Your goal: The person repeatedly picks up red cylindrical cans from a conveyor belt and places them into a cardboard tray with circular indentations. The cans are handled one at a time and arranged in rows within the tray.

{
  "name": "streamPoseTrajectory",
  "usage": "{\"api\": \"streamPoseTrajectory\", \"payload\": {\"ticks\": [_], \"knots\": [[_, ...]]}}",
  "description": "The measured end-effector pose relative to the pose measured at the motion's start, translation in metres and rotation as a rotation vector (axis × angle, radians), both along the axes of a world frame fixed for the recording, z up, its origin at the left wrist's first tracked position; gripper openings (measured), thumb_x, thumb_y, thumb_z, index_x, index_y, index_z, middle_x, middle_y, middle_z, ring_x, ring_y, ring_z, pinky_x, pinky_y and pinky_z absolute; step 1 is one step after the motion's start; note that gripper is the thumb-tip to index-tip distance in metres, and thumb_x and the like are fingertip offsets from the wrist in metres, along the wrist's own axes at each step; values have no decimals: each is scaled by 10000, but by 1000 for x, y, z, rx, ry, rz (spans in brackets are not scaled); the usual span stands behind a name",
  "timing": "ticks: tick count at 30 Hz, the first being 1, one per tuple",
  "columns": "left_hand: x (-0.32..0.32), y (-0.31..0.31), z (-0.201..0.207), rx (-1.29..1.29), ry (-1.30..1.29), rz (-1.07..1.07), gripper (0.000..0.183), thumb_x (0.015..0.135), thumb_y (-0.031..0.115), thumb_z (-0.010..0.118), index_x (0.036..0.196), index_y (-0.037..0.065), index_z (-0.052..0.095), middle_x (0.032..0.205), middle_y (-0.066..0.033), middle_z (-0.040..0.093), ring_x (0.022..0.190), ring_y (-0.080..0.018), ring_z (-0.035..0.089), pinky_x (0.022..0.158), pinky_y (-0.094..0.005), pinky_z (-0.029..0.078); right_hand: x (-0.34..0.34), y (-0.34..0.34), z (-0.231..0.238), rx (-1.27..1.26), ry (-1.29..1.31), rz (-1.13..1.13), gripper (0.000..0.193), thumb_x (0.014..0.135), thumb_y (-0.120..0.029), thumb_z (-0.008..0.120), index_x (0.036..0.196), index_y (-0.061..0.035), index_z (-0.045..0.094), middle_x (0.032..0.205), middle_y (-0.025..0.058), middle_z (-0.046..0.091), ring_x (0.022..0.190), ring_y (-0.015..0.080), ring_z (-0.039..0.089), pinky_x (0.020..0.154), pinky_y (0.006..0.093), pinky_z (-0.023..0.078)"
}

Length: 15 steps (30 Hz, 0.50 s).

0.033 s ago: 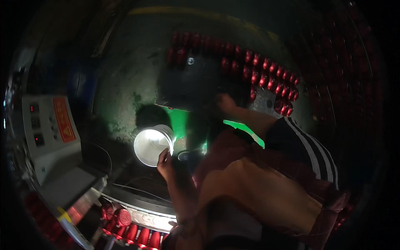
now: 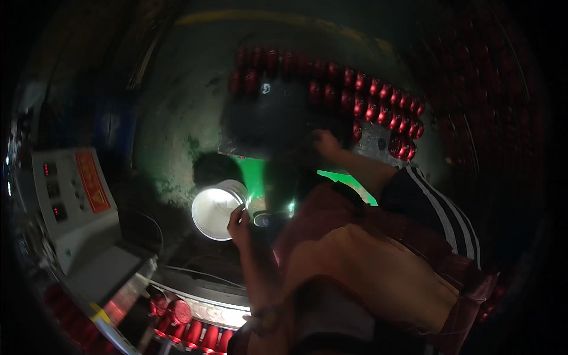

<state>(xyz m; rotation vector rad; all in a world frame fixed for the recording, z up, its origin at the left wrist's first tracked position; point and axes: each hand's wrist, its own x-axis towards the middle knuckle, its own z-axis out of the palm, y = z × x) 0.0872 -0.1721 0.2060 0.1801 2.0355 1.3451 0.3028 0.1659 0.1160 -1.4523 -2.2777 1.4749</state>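
My left hand (image 2: 238,222) is closed at the right rim of a white bucket (image 2: 203,219), its fingers pinching the edge. The bucket tilts with its mouth towards me, and its inside is brightly lit and looks bare. Farther off to the right, my right hand (image 2: 325,144) is over a dark, flat board or sheet (image 2: 254,127). Shadow blurs its fingers, so whether it grips anything cannot be made out. Beyond the board, shiny red rounded metal-looking pieces (image 2: 371,110) stand in rows.
At left stands a grey control box (image 2: 66,186) with red displays and an orange label. Along the near edge, more red pieces (image 2: 193,334) line a bright curved rail (image 2: 207,309). Lit green floor (image 2: 253,171) shows beside the bucket. A blue container (image 2: 114,127) is at far left.
The view has shifted slightly, so the bucket and control box sit a little lower and further right. Both hands keep about the same places.
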Motion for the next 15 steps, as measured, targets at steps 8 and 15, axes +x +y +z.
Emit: {"api": "streamPoseTrajectory", "payload": {"ticks": [8, 15], "knots": [[10, 305, -94, 126, 309, -873, 356, 854, 64, 640, 1205, 120, 650, 1197, -93, 617, 1066, -223, 607, 885, -313, 489, 83, 89, -62, 212, -49, -379, 538, 778, -64, 686, 1295, -141, 558, 1216, 195, 545, 1105, 352, 551, 952, 395, 468], [80, 476, -245, -3, 761, -1164, 615, 764, 163, 722, 1337, 285, 535, 1422, -281, 371, 1201, -463, 458, 1014, -463, 414, 14, 164, -173, 346, -152, -382, 675, 812, -79, 652, 1406, -333, 457, 1440, 334, 306, 1294, 492, 351, 1083, 489, 342]]}}
